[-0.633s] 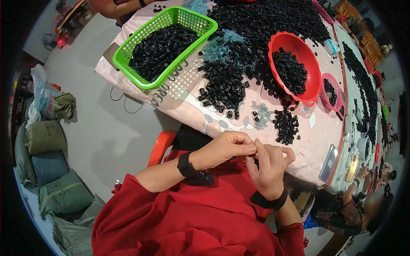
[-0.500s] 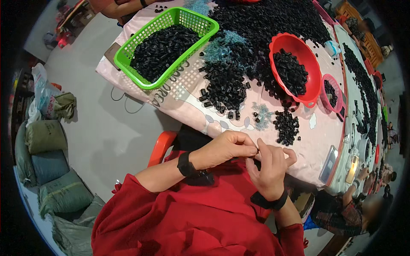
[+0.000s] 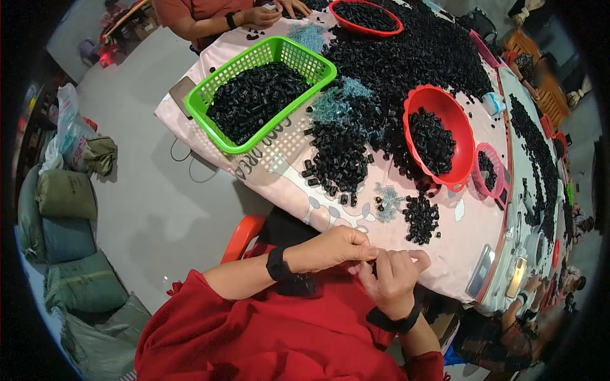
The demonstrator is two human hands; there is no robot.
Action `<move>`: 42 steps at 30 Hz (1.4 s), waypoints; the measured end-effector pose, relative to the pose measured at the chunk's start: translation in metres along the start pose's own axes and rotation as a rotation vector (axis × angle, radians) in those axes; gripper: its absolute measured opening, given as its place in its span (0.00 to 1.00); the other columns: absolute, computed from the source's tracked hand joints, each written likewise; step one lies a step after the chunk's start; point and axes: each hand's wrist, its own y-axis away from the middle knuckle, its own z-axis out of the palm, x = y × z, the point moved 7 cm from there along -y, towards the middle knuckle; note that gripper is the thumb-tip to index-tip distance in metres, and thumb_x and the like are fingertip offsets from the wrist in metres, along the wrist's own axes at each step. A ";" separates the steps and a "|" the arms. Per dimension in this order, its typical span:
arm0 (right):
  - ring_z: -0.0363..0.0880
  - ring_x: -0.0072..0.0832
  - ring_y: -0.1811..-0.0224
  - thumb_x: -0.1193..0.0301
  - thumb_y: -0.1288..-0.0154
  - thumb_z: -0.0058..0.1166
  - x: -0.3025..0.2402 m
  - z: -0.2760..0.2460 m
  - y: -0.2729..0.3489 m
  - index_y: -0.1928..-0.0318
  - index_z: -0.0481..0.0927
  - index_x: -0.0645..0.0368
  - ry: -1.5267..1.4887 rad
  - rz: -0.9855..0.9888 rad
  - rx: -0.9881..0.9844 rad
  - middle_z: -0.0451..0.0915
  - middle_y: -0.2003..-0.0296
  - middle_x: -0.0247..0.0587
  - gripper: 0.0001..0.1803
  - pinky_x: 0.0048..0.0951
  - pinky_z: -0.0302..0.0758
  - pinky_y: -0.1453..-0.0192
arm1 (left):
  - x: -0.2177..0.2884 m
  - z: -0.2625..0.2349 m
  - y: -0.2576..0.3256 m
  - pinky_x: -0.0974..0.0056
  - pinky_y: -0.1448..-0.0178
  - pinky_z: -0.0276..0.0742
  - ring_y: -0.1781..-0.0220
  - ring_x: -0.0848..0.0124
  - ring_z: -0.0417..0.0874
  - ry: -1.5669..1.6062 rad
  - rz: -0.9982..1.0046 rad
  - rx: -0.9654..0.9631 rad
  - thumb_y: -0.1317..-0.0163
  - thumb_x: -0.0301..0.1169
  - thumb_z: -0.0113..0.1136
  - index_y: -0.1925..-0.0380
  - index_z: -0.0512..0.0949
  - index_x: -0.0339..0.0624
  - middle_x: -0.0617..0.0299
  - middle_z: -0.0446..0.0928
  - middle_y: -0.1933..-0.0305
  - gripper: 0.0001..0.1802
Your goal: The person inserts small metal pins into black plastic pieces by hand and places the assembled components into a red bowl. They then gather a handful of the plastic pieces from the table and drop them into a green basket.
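At the table's near edge my left hand (image 3: 327, 249) and my right hand (image 3: 391, 282) meet, fingertips pinched together. A tiny dark bit shows between them, mostly hidden by the fingers, and I cannot make out its kind. Just beyond lies a small heap of short black cylindrical parts (image 3: 421, 221), beside a scatter of small clear bits (image 3: 387, 202). A larger pile of black parts (image 3: 340, 162) spreads farther left. Farther right, a scalloped red bowl (image 3: 464, 136) holds more of them, and so does a green lattice basket (image 3: 239, 148) at the left.
A pink strainer (image 3: 476, 180) and a phone (image 3: 481, 272) sit at the right side of the pink tablecloth (image 3: 445, 273). Another person's hand (image 3: 262, 17) works at the far left, near a second red bowl (image 3: 397, 30). Stuffed sacks (image 3: 67, 197) line the floor at left.
The whole view has shifted, so the table and its contents appear lower. Both hands stay joined, with the right fingers curled closer around the left fingertips. More of the other person shows.
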 end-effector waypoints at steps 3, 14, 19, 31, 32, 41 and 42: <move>0.72 0.26 0.71 0.67 0.44 0.66 -0.002 -0.003 0.001 0.64 0.80 0.56 -0.002 -0.004 0.005 0.73 0.73 0.29 0.11 0.42 0.59 0.47 | 0.001 0.001 0.001 0.72 0.57 0.80 0.66 0.79 0.81 -0.005 -0.051 -0.057 0.27 0.43 0.61 0.66 0.83 0.38 0.66 0.83 0.67 0.17; 0.77 0.31 0.59 0.71 0.41 0.67 0.033 0.002 0.003 0.44 0.78 0.63 -0.051 0.094 -0.061 0.78 0.64 0.36 0.24 0.44 0.61 0.40 | 0.034 -0.039 -0.004 0.62 0.54 0.88 0.57 0.68 0.86 0.338 0.117 0.212 0.27 0.35 0.57 0.52 0.78 0.39 0.61 0.81 0.58 0.11; 0.77 0.30 0.62 0.75 0.39 0.64 0.034 0.010 0.012 0.48 0.81 0.62 -0.068 0.061 -0.087 0.78 0.67 0.35 0.18 0.43 0.62 0.41 | 0.072 -0.064 -0.013 0.65 0.61 0.86 0.57 0.70 0.84 0.258 0.175 0.364 0.28 0.38 0.58 0.58 0.79 0.40 0.62 0.78 0.62 0.12; 0.77 0.31 0.64 0.79 0.41 0.65 0.038 0.009 0.015 0.52 0.81 0.60 -0.098 0.097 -0.052 0.78 0.69 0.35 0.15 0.42 0.64 0.44 | 0.099 -0.071 -0.045 0.51 0.54 0.79 0.57 0.52 0.83 -1.447 0.409 0.784 0.40 0.36 0.66 0.65 0.81 0.39 0.51 0.78 0.64 0.11; 0.77 0.31 0.64 0.79 0.41 0.65 0.039 0.009 0.016 0.52 0.81 0.60 -0.088 0.093 -0.049 0.78 0.69 0.35 0.15 0.42 0.64 0.44 | 0.098 -0.072 -0.045 0.51 0.54 0.79 0.58 0.52 0.83 -1.449 0.429 0.795 0.40 0.35 0.67 0.65 0.81 0.39 0.51 0.78 0.63 0.11; 0.78 0.31 0.59 0.79 0.40 0.60 0.078 0.020 0.022 0.48 0.80 0.62 0.015 0.165 0.003 0.77 0.66 0.36 0.18 0.41 0.63 0.43 | 0.105 -0.059 -0.031 0.64 0.64 0.75 0.70 0.71 0.79 -0.695 0.267 0.610 0.34 0.38 0.66 0.66 0.78 0.37 0.63 0.79 0.68 0.14; 0.78 0.32 0.56 0.80 0.40 0.60 0.085 0.023 0.023 0.47 0.81 0.61 0.053 0.214 -0.008 0.78 0.62 0.37 0.19 0.41 0.63 0.42 | 0.091 -0.061 -0.037 0.71 0.72 0.69 0.74 0.81 0.74 -0.524 0.267 0.522 0.33 0.40 0.65 0.68 0.79 0.39 0.67 0.80 0.71 0.15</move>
